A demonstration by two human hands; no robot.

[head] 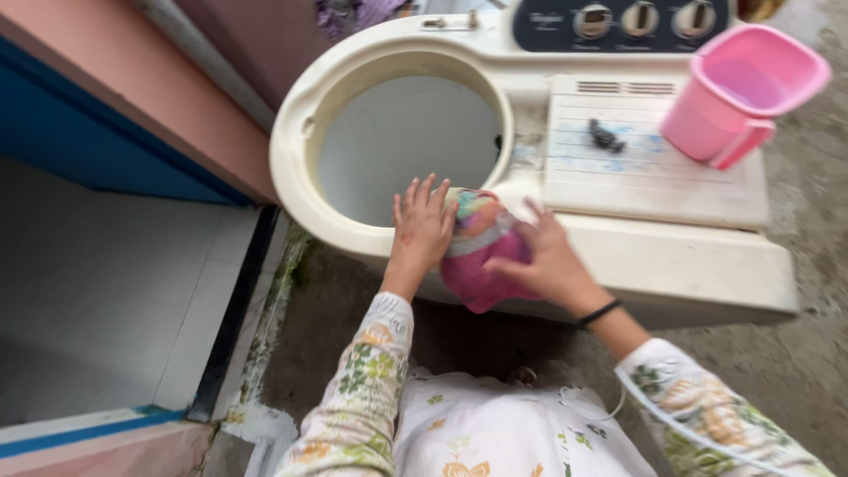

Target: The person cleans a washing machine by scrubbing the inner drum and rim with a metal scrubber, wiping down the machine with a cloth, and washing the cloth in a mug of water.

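My sleeves and wristband

I wear a white top with green and orange flower print, long sleeves; a thin black band (600,313) circles my right wrist, and a thin white cord (594,411) hangs over my front.
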